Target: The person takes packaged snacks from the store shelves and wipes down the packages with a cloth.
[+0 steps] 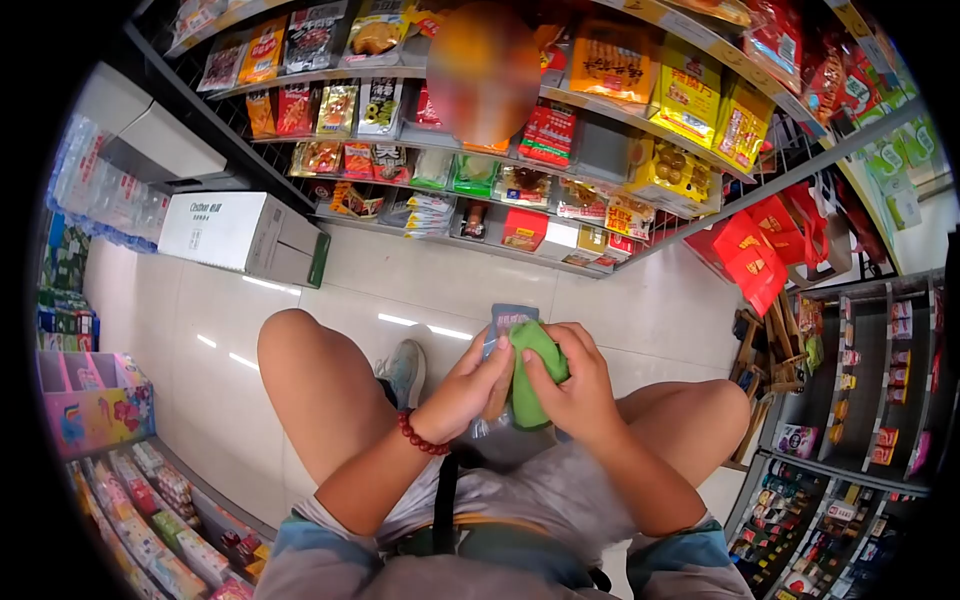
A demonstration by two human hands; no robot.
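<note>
Between my knees, my left hand, with a dark red bead bracelet at the wrist, grips a small snack packet. The packet has a grey-blue top and a clear lower part; my fingers hide much of it. My right hand is closed on a bunched green cloth, which lies against the packet's front. The two hands are close together over the lap.
Shelves of snack packets rise ahead. A white carton and wrapped water bottles stand on the left. Red bags hang at the right, above wooden stools. More shelves stand at far right.
</note>
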